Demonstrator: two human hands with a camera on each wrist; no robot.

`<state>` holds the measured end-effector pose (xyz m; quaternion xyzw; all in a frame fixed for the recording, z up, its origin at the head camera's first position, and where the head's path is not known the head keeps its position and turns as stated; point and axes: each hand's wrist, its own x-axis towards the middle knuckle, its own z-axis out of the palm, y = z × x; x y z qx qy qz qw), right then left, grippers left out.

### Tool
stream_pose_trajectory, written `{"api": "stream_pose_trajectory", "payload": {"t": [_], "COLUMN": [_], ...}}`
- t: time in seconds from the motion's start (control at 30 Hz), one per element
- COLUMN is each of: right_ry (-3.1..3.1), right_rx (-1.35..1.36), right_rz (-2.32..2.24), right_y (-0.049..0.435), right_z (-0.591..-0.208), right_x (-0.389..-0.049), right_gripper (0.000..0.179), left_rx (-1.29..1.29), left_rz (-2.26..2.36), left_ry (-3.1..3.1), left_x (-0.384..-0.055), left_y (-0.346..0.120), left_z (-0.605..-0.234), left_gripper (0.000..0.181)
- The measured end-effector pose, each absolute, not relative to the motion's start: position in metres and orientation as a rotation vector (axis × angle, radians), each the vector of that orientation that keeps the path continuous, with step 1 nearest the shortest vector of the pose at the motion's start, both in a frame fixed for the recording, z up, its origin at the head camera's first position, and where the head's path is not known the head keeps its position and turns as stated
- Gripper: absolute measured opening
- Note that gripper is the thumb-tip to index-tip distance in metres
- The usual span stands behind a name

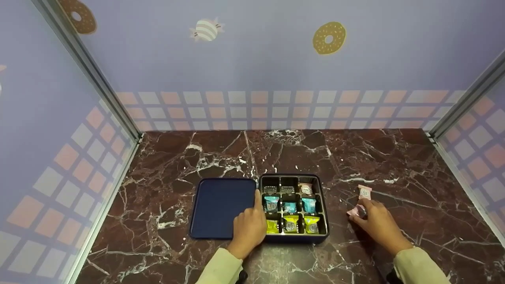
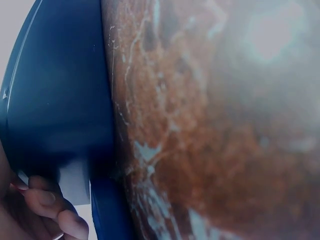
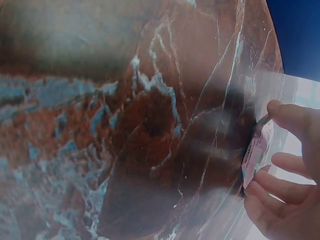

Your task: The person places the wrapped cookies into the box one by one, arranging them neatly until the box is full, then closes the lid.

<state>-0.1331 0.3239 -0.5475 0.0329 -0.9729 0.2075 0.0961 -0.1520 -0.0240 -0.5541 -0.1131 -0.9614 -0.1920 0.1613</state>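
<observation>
In the head view, a dark blue box holds wrapped candies in a divided insert. My left hand holds the box at its front left corner, index finger straight along the left rim. Its other fingers curl against the box's side in the left wrist view; the thumb is hidden. To the right of the box, my right hand pinches a pink wrapped candy at its two ends, close to the tabletop. Just beyond those fingers lies another pink wrapped candy.
The front row has yellow candies, the middle row blue candies. One pink candy sits in the back right compartment, beside two bare ones. A flat dark blue lid lies left of the box on the marbled table.
</observation>
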Motion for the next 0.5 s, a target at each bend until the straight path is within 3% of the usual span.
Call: {"api": "stream_pose_trajectory", "payload": {"t": [0.5], "right_ry": [-2.828], "right_rx": [0.113], "right_rz": [0.625], "right_y": [0.3188], "right_z": [-0.5467], "right_x": [-0.1338], "right_gripper": [0.026], "left_rx": [-0.305], "left_rz": [-0.565], "left_ry": [-2.793], "left_x": [-0.1527], "left_y": [-0.0236], "left_z": [-0.553], "left_gripper": [0.051]}}
